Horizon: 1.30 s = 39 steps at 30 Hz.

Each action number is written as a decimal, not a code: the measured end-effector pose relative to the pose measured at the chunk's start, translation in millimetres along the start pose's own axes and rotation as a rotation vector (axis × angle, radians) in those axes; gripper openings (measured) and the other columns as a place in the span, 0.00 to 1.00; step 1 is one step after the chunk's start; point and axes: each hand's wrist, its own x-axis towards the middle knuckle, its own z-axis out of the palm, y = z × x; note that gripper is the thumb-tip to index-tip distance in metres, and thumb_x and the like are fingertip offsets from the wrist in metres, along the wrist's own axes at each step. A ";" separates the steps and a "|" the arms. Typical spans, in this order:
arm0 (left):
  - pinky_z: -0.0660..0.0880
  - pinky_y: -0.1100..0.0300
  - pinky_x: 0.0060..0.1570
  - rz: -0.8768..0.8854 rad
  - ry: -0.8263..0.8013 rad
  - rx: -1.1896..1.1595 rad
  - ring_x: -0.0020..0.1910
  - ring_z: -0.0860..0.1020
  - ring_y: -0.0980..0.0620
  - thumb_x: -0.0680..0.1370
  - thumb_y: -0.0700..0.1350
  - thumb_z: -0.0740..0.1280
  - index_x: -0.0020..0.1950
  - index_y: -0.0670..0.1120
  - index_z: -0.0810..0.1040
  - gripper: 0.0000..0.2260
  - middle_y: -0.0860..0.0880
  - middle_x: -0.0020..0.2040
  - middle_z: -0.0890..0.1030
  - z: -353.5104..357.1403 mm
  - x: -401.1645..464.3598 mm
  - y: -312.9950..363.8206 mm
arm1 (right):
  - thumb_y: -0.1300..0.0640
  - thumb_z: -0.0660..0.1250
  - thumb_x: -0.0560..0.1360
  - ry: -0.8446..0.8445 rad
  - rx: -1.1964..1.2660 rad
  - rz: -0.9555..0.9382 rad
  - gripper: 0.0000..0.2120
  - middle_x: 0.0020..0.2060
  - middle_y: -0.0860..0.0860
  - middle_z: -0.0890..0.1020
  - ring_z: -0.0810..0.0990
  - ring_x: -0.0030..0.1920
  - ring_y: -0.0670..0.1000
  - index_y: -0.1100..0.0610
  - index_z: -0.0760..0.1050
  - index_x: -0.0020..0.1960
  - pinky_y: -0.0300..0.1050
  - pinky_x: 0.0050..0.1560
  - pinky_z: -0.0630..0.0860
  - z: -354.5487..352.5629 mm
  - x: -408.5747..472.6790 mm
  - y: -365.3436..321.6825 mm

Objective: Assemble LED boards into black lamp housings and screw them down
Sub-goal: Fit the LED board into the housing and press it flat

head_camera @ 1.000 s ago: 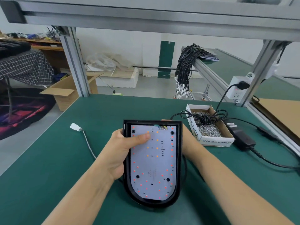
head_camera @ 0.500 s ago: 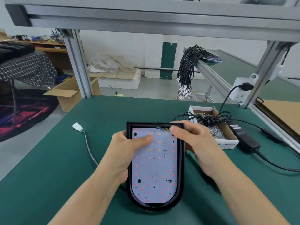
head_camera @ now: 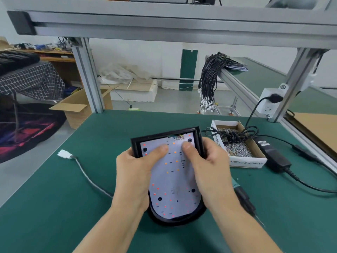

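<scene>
Right hand [head_camera: 207,167] now gripping housing [head_camera: 198,141], board [head_camera: 173,179] inside, screws [head_camera: 237,148] boxed

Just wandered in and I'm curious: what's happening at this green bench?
A person is fitting a white LED board into a black lamp housing on the green table. The left hand and right hand grip the housing's sides, both thumbs pressing on the board. No screws are visibly in yet; a box of screws sits to the right, and a screwdriver lies beside the right wrist.
</scene>
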 end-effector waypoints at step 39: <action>0.74 0.56 0.59 0.140 -0.660 0.173 0.67 0.73 0.50 0.60 0.52 0.81 0.43 0.49 0.86 0.15 0.53 0.54 0.82 -20.8 25.0 7.2 | 0.48 0.68 0.72 -0.388 0.482 0.404 0.11 0.23 0.44 0.68 0.60 0.21 0.41 0.55 0.74 0.38 0.32 0.20 0.57 10.9 56.9 -4.2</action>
